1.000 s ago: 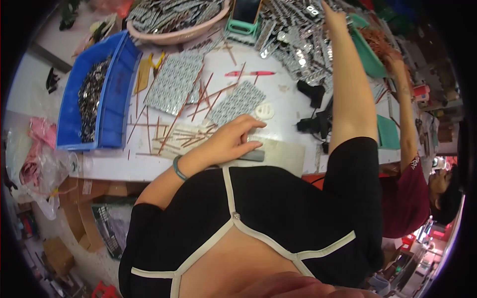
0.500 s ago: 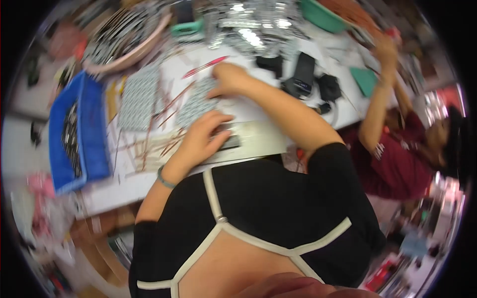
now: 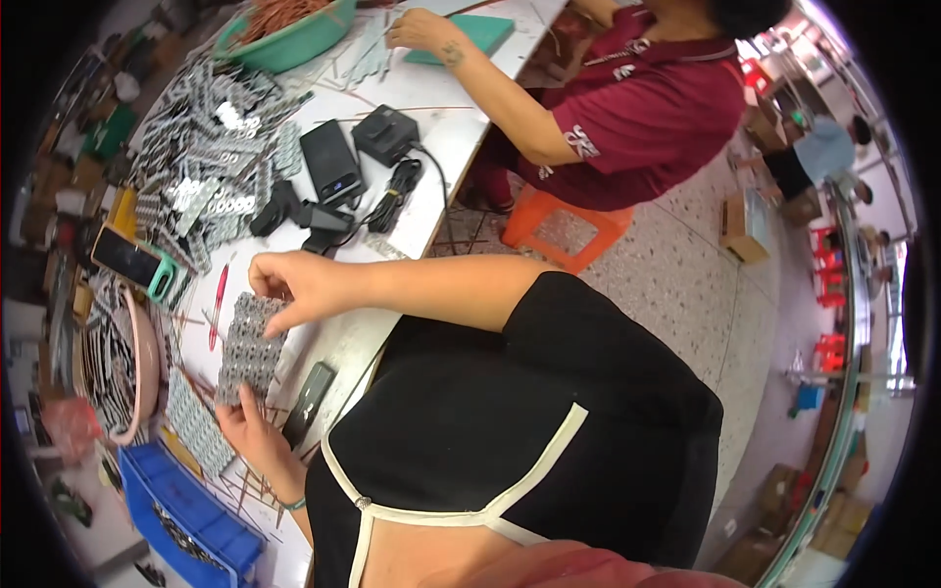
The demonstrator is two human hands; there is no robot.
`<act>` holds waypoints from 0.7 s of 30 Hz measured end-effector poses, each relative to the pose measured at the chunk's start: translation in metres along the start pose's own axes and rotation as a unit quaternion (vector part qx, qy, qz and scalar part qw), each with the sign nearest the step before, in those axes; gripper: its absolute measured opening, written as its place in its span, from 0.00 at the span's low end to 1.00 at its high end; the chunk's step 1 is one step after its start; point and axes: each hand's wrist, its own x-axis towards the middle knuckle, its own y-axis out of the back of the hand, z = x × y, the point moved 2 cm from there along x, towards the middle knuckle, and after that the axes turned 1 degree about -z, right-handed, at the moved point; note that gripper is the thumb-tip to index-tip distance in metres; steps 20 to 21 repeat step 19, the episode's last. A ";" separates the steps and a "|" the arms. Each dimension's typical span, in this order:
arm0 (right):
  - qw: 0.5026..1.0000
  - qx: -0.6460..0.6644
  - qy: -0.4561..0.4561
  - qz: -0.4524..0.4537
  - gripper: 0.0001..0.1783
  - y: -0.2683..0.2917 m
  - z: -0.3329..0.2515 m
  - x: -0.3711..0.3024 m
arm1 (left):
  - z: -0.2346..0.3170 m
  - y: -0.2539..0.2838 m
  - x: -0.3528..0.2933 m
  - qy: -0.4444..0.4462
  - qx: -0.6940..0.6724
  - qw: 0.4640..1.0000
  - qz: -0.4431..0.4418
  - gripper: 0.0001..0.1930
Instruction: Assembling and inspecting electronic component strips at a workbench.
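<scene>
Between my two hands is a grey panel (image 3: pixel 247 343) made up of rows of small metal pieces. My right hand (image 3: pixel 306 286) grips its far end, thumb on the upper face and fingers curled at the edge. At the near end, my left hand (image 3: pixel 257 439) holds the panel's edge with thumb and fingers. A similar grey panel (image 3: pixel 198 421) lies on the table to the left, among thin copper-coloured strips. Just left of the held panel is a red pen (image 3: pixel 219 306). A dark narrow block (image 3: pixel 310 402) rests beside my left hand.
Loose metal pieces (image 3: pixel 211 147) heap up at the far left, near a green basin (image 3: pixel 294 39). Black devices (image 3: pixel 331 162) with cables stand beyond my right hand. A blue bin (image 3: pixel 186 514) and pink basin (image 3: pixel 145 363) are leftward. A co-worker (image 3: pixel 647 108) sits across, near an orange stool (image 3: pixel 569 225).
The view has swung to the right, bringing the co-worker and floor further in. Both hands now hold the grey panel by its ends; before, they were over and beside it on the table.
</scene>
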 end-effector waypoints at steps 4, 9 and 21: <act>0.998 -0.013 -0.054 -0.003 0.27 0.009 0.003 -0.024 | 0.020 0.001 -0.012 0.003 0.111 0.994 -0.021 0.12; 0.988 -0.130 0.013 -0.077 0.18 -0.010 0.023 -0.040 | 0.014 0.009 -0.047 0.061 0.097 0.993 -0.027 0.09; 0.980 -0.001 -0.168 -0.109 0.17 -0.038 0.060 -0.030 | 0.024 0.028 -0.061 0.048 0.190 0.978 0.066 0.09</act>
